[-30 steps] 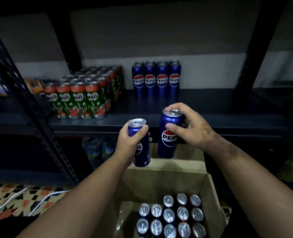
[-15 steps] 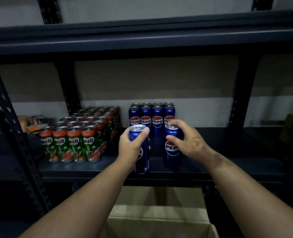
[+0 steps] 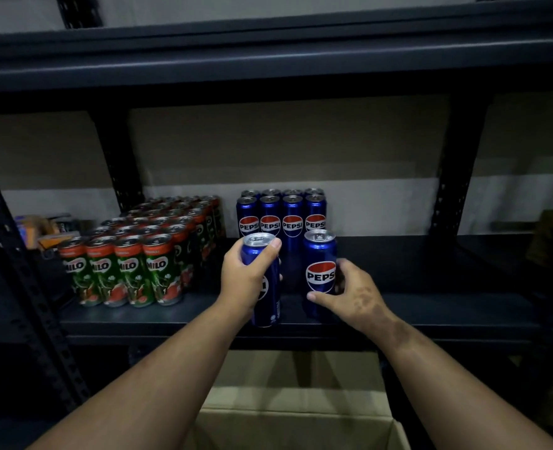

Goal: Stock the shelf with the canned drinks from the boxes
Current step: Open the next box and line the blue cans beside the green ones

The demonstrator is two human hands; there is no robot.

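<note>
From the head camera, looking down at the hands, a person stands in front of a dark metal shelf [image 3: 430, 306]. The left hand [image 3: 246, 280] is wrapped tight around a blue Pepsi can [image 3: 263, 287], with the thumb up near the rim. The bottom of this can sits at the front edge of the shelf; I cannot tell if it is fully down yet. The right hand [image 3: 353, 293] curls around the lower side of a second Pepsi can [image 3: 319, 271], which stands straight up on the shelf, logo facing out.

Just behind both cans are the rows of Pepsi cans [image 3: 281, 216] already stocked. To the left stands a big block of green Milo cans [image 3: 129, 271]. Down below, the top of a cardboard box [image 3: 301, 420] shows between the arms.

To do this step well, I think both cans should slide straight back until they touch the Pepsi rows. They should stay upright, lined up with the cans behind. Push gently, so the back cans do not tip. Let go only when each can sits flat.
</note>
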